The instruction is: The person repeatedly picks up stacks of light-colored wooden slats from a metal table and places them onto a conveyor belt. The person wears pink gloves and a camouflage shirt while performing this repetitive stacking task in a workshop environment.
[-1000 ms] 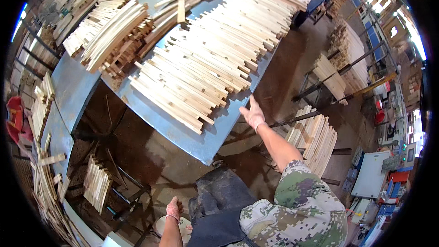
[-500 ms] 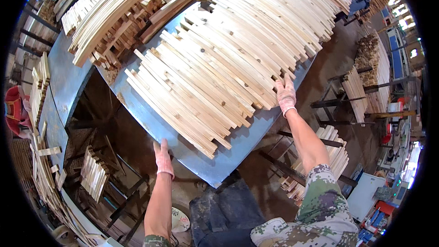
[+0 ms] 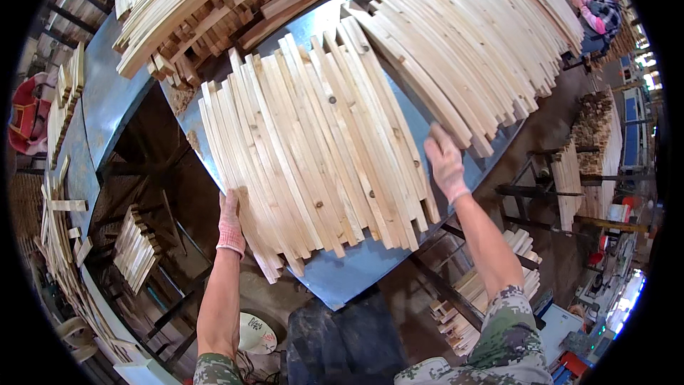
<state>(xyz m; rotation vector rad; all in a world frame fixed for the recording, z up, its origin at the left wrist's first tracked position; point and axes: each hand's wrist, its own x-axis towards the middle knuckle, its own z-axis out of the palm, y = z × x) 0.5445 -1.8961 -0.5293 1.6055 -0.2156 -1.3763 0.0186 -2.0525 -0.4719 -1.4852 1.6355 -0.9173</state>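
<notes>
A row of pale wooden strips (image 3: 306,150) lies side by side on a blue metal table (image 3: 342,271), with uneven ends. My left hand (image 3: 231,227), in a pinkish glove, lies with outstretched fingers along the outer left strip, near its lower end. In the gap right of this row is my right hand (image 3: 447,170), also gloved, its fingers bent but apart. It is close to the lower ends of a second row of strips (image 3: 470,57), which fans away to the far right. Blue tabletop shows between the two rows.
Thicker wooden bars are stacked (image 3: 192,7) at the table's far left. More strips rest on racks below right (image 3: 484,292) and left (image 3: 135,249). A co-worker in a checked sleeve (image 3: 605,14) is at the far right. A red bag-like thing (image 3: 30,114) is at left.
The single spread of strips has parted into two rows. The nearer row has turned more upright. My left hand has moved from the table edge up against its outer strip; my right hand entered the gap.
</notes>
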